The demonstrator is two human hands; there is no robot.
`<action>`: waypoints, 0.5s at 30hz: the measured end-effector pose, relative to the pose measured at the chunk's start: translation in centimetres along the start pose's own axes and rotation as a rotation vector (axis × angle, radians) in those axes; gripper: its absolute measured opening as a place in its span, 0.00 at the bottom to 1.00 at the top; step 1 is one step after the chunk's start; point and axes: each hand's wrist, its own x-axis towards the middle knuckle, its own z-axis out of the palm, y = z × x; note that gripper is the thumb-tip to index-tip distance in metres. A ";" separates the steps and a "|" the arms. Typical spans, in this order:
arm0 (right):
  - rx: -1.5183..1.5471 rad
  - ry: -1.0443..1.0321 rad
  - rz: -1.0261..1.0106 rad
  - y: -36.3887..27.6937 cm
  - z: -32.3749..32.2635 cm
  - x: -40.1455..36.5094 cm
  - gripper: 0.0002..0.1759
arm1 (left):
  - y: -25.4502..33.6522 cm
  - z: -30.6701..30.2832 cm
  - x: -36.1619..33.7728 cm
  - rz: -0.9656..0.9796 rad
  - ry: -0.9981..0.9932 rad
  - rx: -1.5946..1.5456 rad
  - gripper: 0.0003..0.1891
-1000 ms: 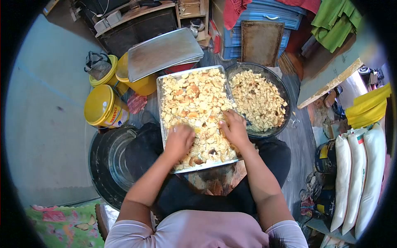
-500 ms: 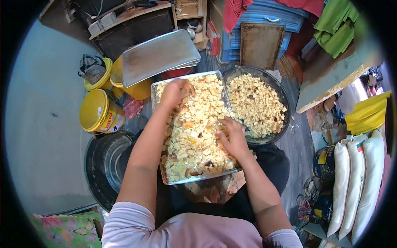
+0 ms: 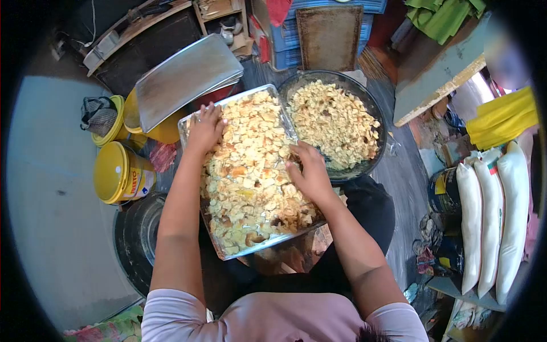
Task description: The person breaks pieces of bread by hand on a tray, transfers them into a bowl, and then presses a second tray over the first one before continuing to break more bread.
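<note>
A rectangular metal baking tray [image 3: 253, 249] lies in front of me, covered with a layer of pale yellow and brown chunks [image 3: 245, 154] that look like torn bread. My left hand [image 3: 206, 130] rests at the tray's upper left, fingers spread over the chunks. At its right side, my right hand [image 3: 310, 171] touches the chunks with fingers apart and slightly curved. Neither hand visibly grips a piece. A round dark basin [image 3: 383, 139] stands against the tray's upper right side, holding a heap of similar chunks [image 3: 336, 122].
Stacked metal trays [image 3: 191, 80] rest over yellow buckets beyond the left hand. A lidded yellow bucket [image 3: 111, 174] and a black tub [image 3: 128, 245] stand at left. Full white sacks [image 3: 489, 222] are at right. A browned tray [image 3: 329, 37] leans behind the basin.
The view has shifted, and the tray appears slightly turned. My left hand has moved toward the tray's left edge, its fingers spreading flat. My right hand stays near the right edge.
</note>
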 end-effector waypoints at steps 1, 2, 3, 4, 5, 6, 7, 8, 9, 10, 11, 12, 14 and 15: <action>-0.004 0.000 0.006 0.3 0.1 0.0 0.26 | 0.5 -0.1 -0.5 0.027 -0.146 0.048 0.32; -0.040 0.006 0.044 0.8 0.6 0.1 0.28 | 0.7 -0.5 -0.6 -0.016 -0.247 0.079 0.33; -0.074 0.015 0.081 1.4 1.1 0.2 0.31 | 0.9 -0.6 -0.8 -0.011 -0.246 0.080 0.33; -0.123 -0.088 0.103 2.0 1.7 0.3 0.36 | 1.0 -0.7 -1.1 -0.018 -0.147 0.087 0.33; -0.125 -0.080 0.113 2.3 2.5 0.0 0.36 | 1.3 -0.6 -1.5 -0.022 -0.050 0.091 0.32; -0.225 -0.135 0.103 2.3 3.3 -0.5 0.37 | 1.8 -0.6 -2.0 -0.024 -0.027 0.057 0.32; -0.326 -0.192 0.092 2.2 3.9 -0.7 0.38 | 2.6 -0.8 -2.7 -0.012 -0.031 0.053 0.32; -0.346 -0.205 0.098 2.2 4.2 -0.8 0.40 | 3.4 -1.0 -3.5 0.069 -0.098 0.040 0.32; -0.345 -0.204 0.101 2.4 4.1 -0.8 0.40 | 4.2 -1.2 -4.4 0.145 -0.163 0.030 0.32; -0.266 -0.171 0.110 2.4 4.0 -0.7 0.40 | 5.1 -1.4 -5.3 0.170 -0.245 0.052 0.33; -0.184 -0.139 0.116 2.3 4.0 -0.5 0.41 | 5.4 -1.2 -6.0 0.164 -0.246 0.058 0.33; -0.188 -0.057 0.076 2.3 4.2 -0.4 0.41 | 5.5 -0.7 -6.7 0.200 -0.252 0.081 0.34; -0.217 -0.147 0.044 2.0 4.2 -0.6 0.41 | 5.2 -0.2 -7.3 0.244 -0.249 0.096 0.35; -0.254 -0.230 0.018 1.7 4.0 -0.5 0.41 | 5.2 -0.3 -7.3 0.234 -0.242 0.104 0.35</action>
